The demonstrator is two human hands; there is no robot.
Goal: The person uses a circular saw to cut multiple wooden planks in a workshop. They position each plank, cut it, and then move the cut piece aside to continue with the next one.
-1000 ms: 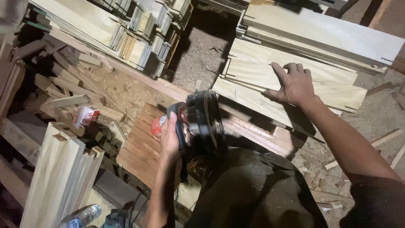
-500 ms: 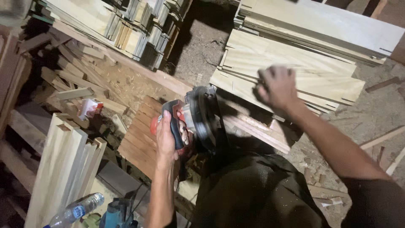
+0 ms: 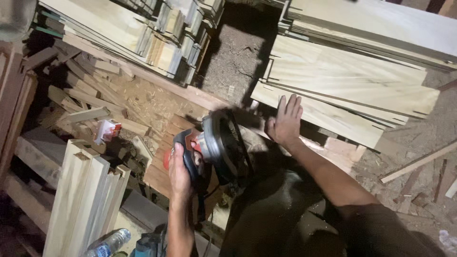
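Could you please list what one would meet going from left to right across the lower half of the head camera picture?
Pale grooved boards → plastic bottle → left hand → circular saw → right hand → thin wood strip on the sawdust floor.

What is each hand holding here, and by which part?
The left hand grips the circular saw by its rear handle. The right hand holds nothing; its fingers are spread flat against the pale boards.
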